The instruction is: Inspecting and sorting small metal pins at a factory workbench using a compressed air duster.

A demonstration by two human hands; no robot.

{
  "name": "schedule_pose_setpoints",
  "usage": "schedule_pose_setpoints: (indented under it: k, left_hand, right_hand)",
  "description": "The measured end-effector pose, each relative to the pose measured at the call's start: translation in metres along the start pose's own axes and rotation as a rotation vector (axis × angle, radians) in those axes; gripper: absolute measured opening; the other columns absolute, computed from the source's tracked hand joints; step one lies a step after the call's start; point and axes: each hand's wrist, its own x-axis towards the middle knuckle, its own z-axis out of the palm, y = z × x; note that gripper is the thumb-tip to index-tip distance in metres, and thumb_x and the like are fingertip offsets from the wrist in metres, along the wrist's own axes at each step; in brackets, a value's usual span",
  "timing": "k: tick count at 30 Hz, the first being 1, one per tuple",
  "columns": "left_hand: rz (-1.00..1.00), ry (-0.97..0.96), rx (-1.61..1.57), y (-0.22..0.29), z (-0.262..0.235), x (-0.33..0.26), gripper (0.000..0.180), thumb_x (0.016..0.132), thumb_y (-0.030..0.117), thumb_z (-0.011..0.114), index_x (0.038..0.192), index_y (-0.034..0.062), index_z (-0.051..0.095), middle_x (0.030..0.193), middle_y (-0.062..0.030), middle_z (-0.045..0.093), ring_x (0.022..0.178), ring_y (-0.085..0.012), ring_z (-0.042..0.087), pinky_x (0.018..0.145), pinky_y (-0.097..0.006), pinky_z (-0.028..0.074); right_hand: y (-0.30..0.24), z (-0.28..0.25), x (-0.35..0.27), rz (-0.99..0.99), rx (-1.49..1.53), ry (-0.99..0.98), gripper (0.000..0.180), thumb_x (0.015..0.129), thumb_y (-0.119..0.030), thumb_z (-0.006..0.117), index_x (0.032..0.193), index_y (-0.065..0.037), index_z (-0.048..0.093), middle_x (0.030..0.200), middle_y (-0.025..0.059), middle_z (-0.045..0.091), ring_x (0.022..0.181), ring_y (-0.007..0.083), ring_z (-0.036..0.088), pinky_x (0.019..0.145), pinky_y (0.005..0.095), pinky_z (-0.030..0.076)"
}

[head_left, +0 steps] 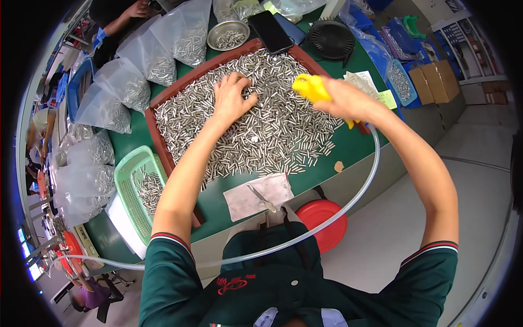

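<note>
Silvery metal pins (278, 125) lie thickly over the green tabletop (321, 170), bounded by a reddish-brown rim (155, 128) that probably stops them rolling off; the side facing me looks open. My left hand (231, 99) appears to grip nothing, its fingers spread among the pins, though I cannot tell how firmly they press. My right hand (348, 102) is wrapped around a yellow air gun (309, 87), aimed leftward over the pins, likely so air would reach them; whether I am squeezing it, I cannot tell. Its clear hose (348, 206) loops in front of me, seemingly leaving slack for movement. At left, within easy reach, a pale green basket (125, 173) holds more pins. Nearest me lies a pinkish cloth (238, 203), perhaps there to cushion the slim metal tool (258, 193) on it.
</note>
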Motion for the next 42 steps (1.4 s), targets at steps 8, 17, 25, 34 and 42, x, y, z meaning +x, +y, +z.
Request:
schedule_pose_setpoints:
  k: [8,17,25,34,42]
  left_hand:
    - [-0.210,-0.134,0.035,-0.035,0.019,0.024,0.086,0.061,0.055,0.067,0.129,0.0086,0.044,0.131,-0.0153,0.040,0.124,-0.0304,0.034,0.099,-0.048,0.024]
    - [-0.177,-0.318,0.110,-0.050,0.024,0.024,0.104,0.058,0.066,0.066,0.138,0.0094,0.032,0.138,-0.0172,0.033,0.132,-0.0308,0.025,0.105,-0.060,0.011]
    - [-0.157,-0.336,0.071,-0.048,0.025,0.016,0.101,0.060,0.063,0.066,0.139,0.0113,0.030,0.141,-0.0195,0.027,0.135,-0.0325,0.018,0.106,-0.059,0.009]
    - [-0.129,-0.380,0.098,-0.037,0.013,0.019,0.111,0.052,0.069,0.067,0.140,0.0117,0.029,0.143,-0.0184,0.026,0.135,-0.0319,0.019,0.106,-0.060,0.009]
    - [-0.029,-0.349,0.117,-0.025,0.011,0.015,0.123,0.046,0.074,0.068,0.141,0.0101,0.025,0.145,-0.0192,0.021,0.137,-0.0343,0.013,0.105,-0.061,0.008]
  right_hand:
    - [-0.003,-0.005,0.019,0.097,-0.070,0.082,0.049,0.076,-0.026,0.067,0.108,0.006,0.048,0.091,0.0245,0.062,0.087,0.0379,0.062,0.077,0.0435,0.049]
    - [-0.022,0.000,0.030,0.031,-0.099,-0.126,0.045,0.077,-0.026,0.066,0.107,0.003,0.051,0.089,0.0236,0.063,0.087,0.0372,0.062,0.076,0.0427,0.049]
    - [-0.025,-0.005,0.008,0.034,-0.092,-0.089,0.043,0.076,-0.024,0.068,0.105,0.003,0.051,0.088,0.0252,0.062,0.086,0.0386,0.061,0.075,0.0443,0.048]
    - [-0.027,-0.027,0.016,0.149,-0.183,-0.010,0.044,0.076,-0.024,0.066,0.105,0.005,0.050,0.085,0.0243,0.063,0.083,0.0374,0.062,0.074,0.0426,0.050]
    - [-0.002,-0.028,0.014,0.172,-0.138,-0.030,0.052,0.076,-0.026,0.067,0.110,0.008,0.047,0.091,0.0252,0.063,0.086,0.0381,0.062,0.077,0.0411,0.049]
